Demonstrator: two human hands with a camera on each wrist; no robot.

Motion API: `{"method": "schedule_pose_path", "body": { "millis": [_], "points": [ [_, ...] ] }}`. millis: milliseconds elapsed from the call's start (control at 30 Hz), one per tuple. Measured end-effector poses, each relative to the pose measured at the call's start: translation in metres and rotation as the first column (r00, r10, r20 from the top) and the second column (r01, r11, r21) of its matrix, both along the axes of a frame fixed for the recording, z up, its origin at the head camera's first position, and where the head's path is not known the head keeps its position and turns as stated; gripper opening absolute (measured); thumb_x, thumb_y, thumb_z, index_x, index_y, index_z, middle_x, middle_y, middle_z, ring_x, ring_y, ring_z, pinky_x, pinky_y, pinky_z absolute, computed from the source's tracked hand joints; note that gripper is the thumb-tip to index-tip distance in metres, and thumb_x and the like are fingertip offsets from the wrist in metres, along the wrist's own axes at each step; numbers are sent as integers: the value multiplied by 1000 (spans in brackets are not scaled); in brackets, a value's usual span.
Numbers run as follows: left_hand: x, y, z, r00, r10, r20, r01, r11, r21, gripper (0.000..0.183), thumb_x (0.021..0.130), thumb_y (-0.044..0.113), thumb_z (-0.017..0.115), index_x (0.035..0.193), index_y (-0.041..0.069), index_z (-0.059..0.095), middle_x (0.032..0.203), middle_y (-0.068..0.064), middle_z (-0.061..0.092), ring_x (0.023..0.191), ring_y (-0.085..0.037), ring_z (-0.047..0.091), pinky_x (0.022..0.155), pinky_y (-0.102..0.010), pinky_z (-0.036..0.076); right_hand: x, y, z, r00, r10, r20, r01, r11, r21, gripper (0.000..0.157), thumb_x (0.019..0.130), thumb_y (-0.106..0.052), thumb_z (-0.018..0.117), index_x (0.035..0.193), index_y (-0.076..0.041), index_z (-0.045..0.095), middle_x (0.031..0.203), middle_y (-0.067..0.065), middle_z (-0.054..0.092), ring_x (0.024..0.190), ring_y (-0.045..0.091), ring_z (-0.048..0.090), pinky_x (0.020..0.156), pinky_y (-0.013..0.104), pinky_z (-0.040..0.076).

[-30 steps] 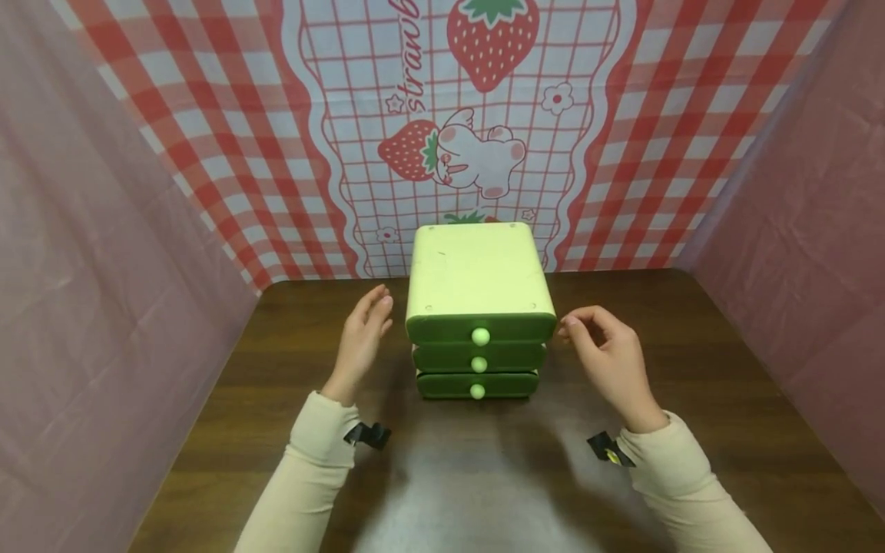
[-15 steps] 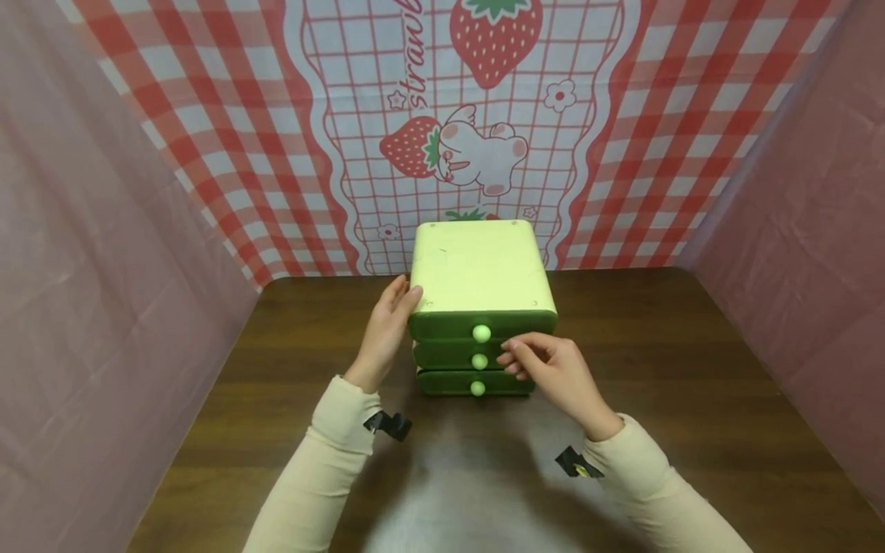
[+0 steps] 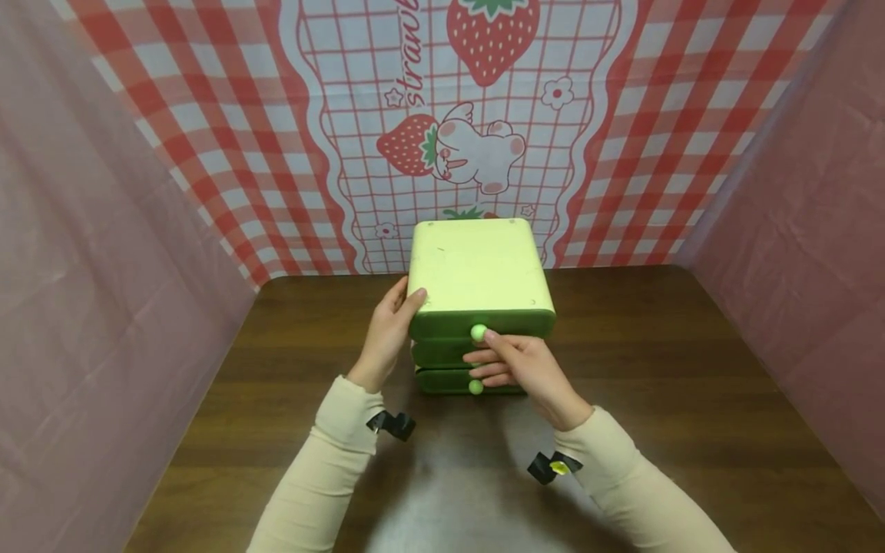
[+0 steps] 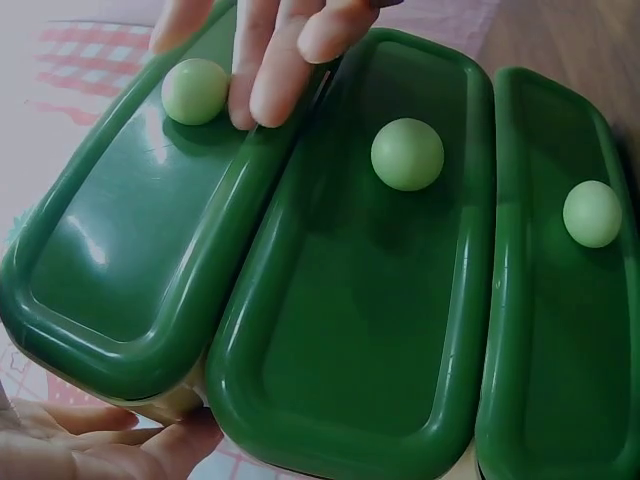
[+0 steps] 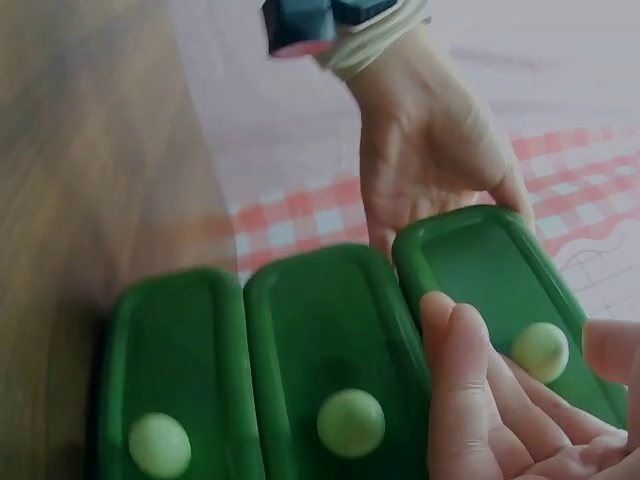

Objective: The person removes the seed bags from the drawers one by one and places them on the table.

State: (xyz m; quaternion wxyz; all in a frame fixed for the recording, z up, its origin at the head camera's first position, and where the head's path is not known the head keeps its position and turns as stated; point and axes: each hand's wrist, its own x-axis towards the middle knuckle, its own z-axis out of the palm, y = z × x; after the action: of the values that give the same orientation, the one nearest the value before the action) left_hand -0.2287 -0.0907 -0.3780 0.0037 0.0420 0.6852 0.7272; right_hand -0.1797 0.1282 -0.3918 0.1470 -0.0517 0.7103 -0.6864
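Brown table (image 3: 297, 407) stood before red-checked cloth (image 3: 235, 153). Pale-green drawer unit (image 3: 480, 265) sat centred near the back, three stacked drawers (image 3: 442, 325), contents hidden. Left hand (image 3: 387, 334), fingers extended, rested on its left side, thumb on top; right hand (image 3: 532, 370) held fingers and thumb apart around top knob (image 3: 478, 332), contact unclear.

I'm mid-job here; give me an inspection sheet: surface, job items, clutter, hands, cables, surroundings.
Surface: brown wood-grain table, glare toward the front.
Job items: pale-green cabinet with three dark-green drawers, none clearly pulled out; each has a round knob.
Clutter: nothing seen.
Left hand: holds the cabinet's upper left edge, thumb on top.
Right hand: thumb and fingers either side of the top knob; firm contact unclear.
Cables: nothing seen.
Surroundings: red-checked strawberry cloth behind, pink curtains both sides.
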Motion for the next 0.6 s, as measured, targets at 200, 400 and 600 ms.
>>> {"method": "schedule_pose_path", "body": {
  "millis": [200,400,600],
  "points": [
    [0,-1,0,1000,13,20,-13,1000,7,67,99,31,58,153,5,29,155,-12,38,133,-26,48,111,-40,43,-2,-3,2,993,18,120,-5,994,-107,63,95,-54,55,129,-1,61,116,15,72,99,23,73,93,46,55],
    [-1,-3,-3,999,18,37,-18,1000,19,65,98,30,60,152,8,34,152,-10,43,122,-24,55,96,-28,51,-3,-5,3,978,53,201,-10,977,-211,70,94,-55,55,134,2,55,121,15,69,101,20,72,92,37,57],
    [-2,-3,-4,999,15,32,-16,999,31,66,97,31,60,152,8,33,152,-10,43,119,-22,56,87,-21,53,-6,-6,4,966,63,251,6,964,-265,69,94,-52,58,136,3,53,119,12,70,103,19,71,97,38,54]
  ]
}}
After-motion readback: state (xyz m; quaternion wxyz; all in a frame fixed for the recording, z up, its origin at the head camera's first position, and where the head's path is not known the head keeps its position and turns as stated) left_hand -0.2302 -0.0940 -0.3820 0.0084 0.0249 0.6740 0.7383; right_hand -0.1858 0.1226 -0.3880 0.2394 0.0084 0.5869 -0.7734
